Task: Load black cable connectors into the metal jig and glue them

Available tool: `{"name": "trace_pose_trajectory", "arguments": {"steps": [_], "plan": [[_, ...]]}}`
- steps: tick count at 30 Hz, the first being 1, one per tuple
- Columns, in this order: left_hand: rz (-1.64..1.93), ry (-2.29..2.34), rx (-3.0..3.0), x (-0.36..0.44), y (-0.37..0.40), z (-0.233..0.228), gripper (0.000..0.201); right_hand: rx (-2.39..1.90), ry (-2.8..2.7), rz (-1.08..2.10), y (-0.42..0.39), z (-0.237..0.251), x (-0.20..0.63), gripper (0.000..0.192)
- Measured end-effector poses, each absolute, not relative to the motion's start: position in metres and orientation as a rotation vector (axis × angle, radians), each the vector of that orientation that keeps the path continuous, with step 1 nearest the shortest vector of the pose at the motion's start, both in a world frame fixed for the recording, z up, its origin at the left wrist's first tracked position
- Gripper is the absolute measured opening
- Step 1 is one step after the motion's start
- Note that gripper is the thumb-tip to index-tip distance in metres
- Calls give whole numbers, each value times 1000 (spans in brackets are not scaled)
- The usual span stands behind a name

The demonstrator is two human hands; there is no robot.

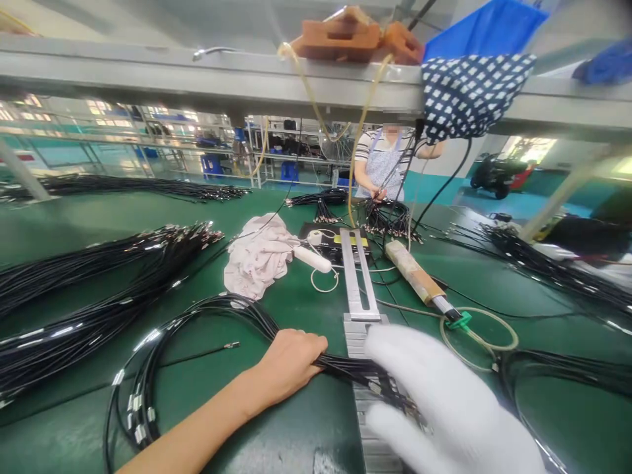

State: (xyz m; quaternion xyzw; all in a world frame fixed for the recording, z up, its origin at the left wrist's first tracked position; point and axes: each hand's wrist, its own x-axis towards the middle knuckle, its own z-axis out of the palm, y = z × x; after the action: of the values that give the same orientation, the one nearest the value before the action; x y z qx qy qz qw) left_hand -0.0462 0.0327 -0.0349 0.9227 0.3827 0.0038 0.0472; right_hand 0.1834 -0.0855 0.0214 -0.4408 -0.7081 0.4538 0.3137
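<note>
My bare left hand point(291, 362) is closed around a bundle of thin black cables point(343, 365), palm down over the green table. The bundle curves away to the left in a loose loop, with small white labels on its strands. My right hand point(444, 401), in a white glove and smeared by motion, has thumb and fingers apart around the metal-tipped cable ends point(407, 401), with a visible gap. Beneath the cables runs a ridged metal fixture point(355, 339) with a slotted plate point(358, 276) at its far end.
More black cable bundles lie at the left point(99, 296) and right point(548, 263). A crumpled cloth point(259, 257), a white stick-shaped tool point(313, 259) and a tape-wrapped handle tool point(415, 271) rest ahead. Across the table a person point(388, 158) handles cables. An overhead beam point(148, 72) spans above.
</note>
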Motion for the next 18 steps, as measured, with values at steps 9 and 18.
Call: {"name": "trace_pose_trajectory", "arguments": {"steps": [9,18], "plan": [[-13,1177,2833,-45,31,-29,17,-1182,-2263,-473,-49,-48,204,31],[-78,1154,2847,-44,31,-24,7,-1116,-2289,-601,-49,-22,193,27]]}}
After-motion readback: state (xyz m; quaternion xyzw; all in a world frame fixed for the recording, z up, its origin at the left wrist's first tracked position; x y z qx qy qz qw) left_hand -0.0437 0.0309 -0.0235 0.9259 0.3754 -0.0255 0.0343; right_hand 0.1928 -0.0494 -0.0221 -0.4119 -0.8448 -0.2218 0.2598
